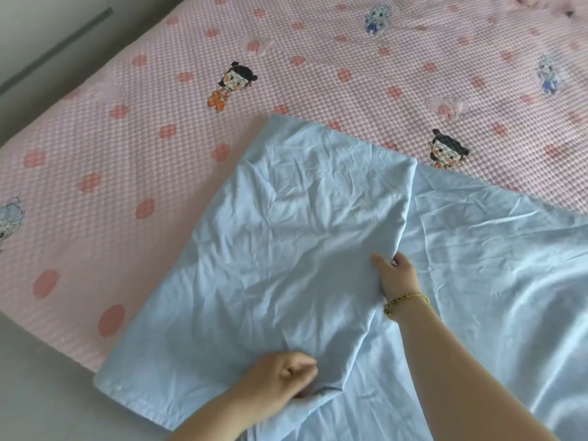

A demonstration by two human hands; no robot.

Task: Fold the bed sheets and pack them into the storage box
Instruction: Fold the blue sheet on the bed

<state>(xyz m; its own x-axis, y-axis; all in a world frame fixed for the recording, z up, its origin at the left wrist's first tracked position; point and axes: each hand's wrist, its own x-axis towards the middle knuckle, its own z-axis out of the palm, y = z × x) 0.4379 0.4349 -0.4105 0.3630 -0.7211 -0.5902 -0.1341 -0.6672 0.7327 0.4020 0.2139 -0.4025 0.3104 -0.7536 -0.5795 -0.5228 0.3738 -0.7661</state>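
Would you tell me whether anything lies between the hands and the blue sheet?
Nothing visible does: the right hand grips the folded edge of the blue sheet, and the left hand pinches it nearer the person.

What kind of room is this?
Likely a bedroom: a pink quilted bed cover with cartoon prints fills the view, and a light blue sheet lies part-folded on it.
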